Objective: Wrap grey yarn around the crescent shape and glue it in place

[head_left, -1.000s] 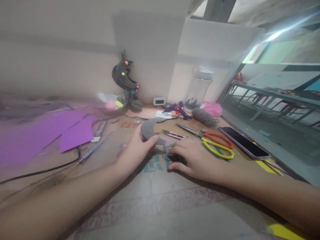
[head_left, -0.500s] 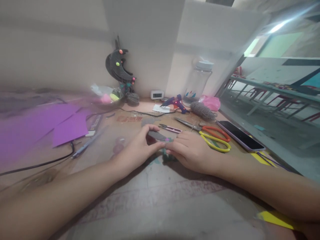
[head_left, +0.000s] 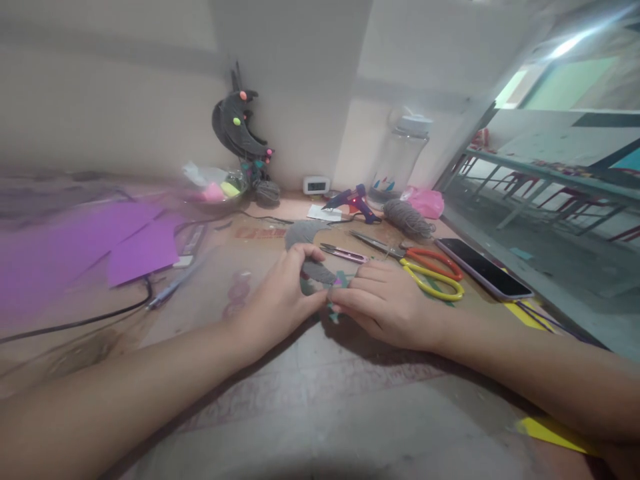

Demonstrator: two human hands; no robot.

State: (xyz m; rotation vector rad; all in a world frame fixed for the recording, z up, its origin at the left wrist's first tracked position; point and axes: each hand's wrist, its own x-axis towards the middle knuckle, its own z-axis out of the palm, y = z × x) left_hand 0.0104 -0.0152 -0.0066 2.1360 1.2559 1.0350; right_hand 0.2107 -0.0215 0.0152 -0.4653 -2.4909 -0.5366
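My left hand and my right hand meet at the middle of the cardboard-covered table. Between them is a grey crescent-shaped piece, wrapped in grey yarn. My left thumb and fingers curl round its near part. My right hand's fingertips press together against the piece's near tip, where a bit of pink and teal shows. A finished dark crescent decoration with coloured dots leans on the back wall.
Right of my hands lie orange-and-yellow scissors, small thread snips, a phone, a grey yarn ball and a blue glue gun. Purple sheets and a black cable lie left. A clear jar stands behind.
The grey crescent was tipped up on edge between both hands half a second ago and now lies flatter again. Both hands stay on its near tip.
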